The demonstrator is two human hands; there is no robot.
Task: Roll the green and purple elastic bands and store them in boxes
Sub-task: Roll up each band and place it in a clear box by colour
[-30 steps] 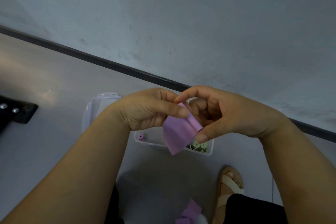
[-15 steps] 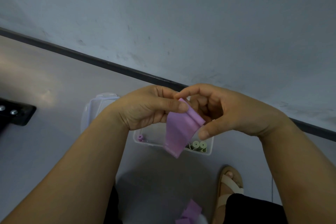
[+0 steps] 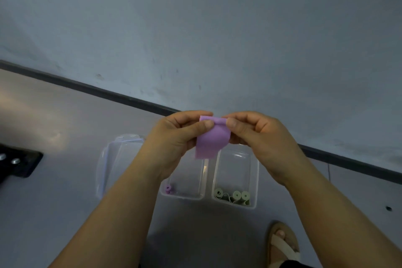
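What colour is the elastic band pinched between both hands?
Purple; the elastic band shows best in the head view.

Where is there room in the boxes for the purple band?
The left box is mostly bare: one purple roll sits in its near left corner. The right box is crowded with green rolls along its near end; its far half is bare.

Two boxes [image 3: 182,197]; one purple roll [image 3: 168,188]; perhaps three green rolls [image 3: 236,194].

roll [image 3: 168,188] in left box [image 3: 185,197] | rolls [image 3: 236,194] in right box [image 3: 255,178], adjacent | lid [image 3: 113,159] left of both | band [image 3: 210,141] above both
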